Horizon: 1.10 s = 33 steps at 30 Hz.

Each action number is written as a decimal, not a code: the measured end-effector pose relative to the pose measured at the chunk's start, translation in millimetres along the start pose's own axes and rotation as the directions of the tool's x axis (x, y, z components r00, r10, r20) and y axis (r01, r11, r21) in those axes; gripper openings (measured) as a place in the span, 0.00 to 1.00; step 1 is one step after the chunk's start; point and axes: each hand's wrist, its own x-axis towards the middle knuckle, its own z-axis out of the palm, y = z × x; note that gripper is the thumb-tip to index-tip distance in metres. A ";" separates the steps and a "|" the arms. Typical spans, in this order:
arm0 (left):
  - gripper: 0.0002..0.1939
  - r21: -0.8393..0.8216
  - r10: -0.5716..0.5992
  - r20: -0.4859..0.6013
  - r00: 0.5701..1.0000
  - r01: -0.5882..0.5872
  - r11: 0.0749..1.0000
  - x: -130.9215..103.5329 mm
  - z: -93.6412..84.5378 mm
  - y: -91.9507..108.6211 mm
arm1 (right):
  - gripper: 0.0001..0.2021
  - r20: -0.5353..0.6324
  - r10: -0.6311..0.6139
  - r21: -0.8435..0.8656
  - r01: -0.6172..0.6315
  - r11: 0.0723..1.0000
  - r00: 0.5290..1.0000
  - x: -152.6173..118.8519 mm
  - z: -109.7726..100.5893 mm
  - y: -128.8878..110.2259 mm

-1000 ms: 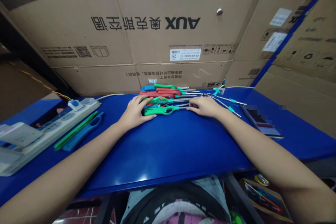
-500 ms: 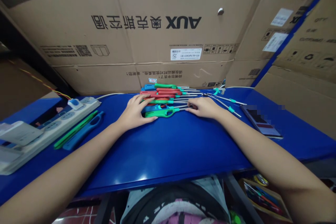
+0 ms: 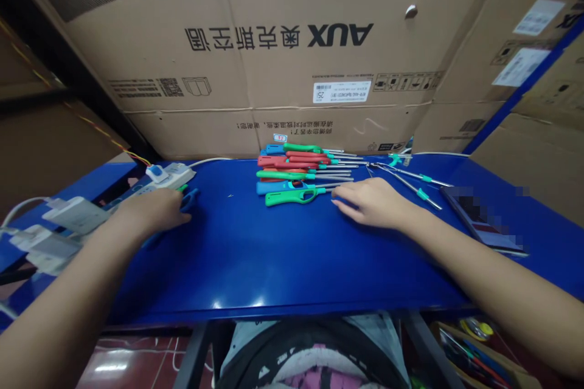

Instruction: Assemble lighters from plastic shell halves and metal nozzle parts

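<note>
Several long-necked gas lighters with red, green and blue handles lie in a row at the back of the blue table, metal rods pointing right. Nearest me is a green lighter (image 3: 292, 197), beside a blue lighter (image 3: 274, 187). My right hand (image 3: 369, 200) rests palm down at their rod tips, fingers loosely bent and slightly apart, holding nothing I can see. Over at the left, my left hand (image 3: 152, 213) covers a blue handle piece (image 3: 190, 199) beside the power strip. Its thumb points right; the other fingers are hidden, so its grip cannot be seen.
A white power strip (image 3: 176, 175) with plugged-in chargers (image 3: 77, 219) runs along the left. Loose metal rods with teal collars (image 3: 422, 194) and a phone (image 3: 479, 225) lie at the right. A large cardboard box (image 3: 283, 85) stands behind the table (image 3: 255, 267).
My left hand has left the row of lighters and moved left onto the handle pieces by the power strip. My right hand stays at the rod tips, its fingers slightly looser. The view has shifted.
</note>
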 end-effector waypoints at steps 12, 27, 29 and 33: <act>0.08 -0.379 0.678 0.128 0.724 -0.596 0.708 -66.4 13.1 151.2 | 0.25 -0.167 -0.226 0.321 0.269 0.908 0.960 1.4 17.7 -32.7; 0.21 -0.628 0.609 -0.202 0.767 -0.578 0.521 -21.3 60.1 190.3 | 0.22 0.006 0.006 0.475 -0.008 0.880 1.000 -5.3 20.2 -4.7; 0.21 -0.624 0.609 -0.200 0.767 -0.579 0.524 -20.9 60.1 190.6 | 0.22 0.012 -0.001 0.468 -0.005 0.884 1.000 -4.8 19.2 -6.0; 0.19 -0.615 0.612 -0.211 0.763 -0.590 0.524 -21.3 61.5 192.2 | 0.21 0.031 -0.026 0.447 0.009 0.895 0.999 -4.9 17.8 -9.2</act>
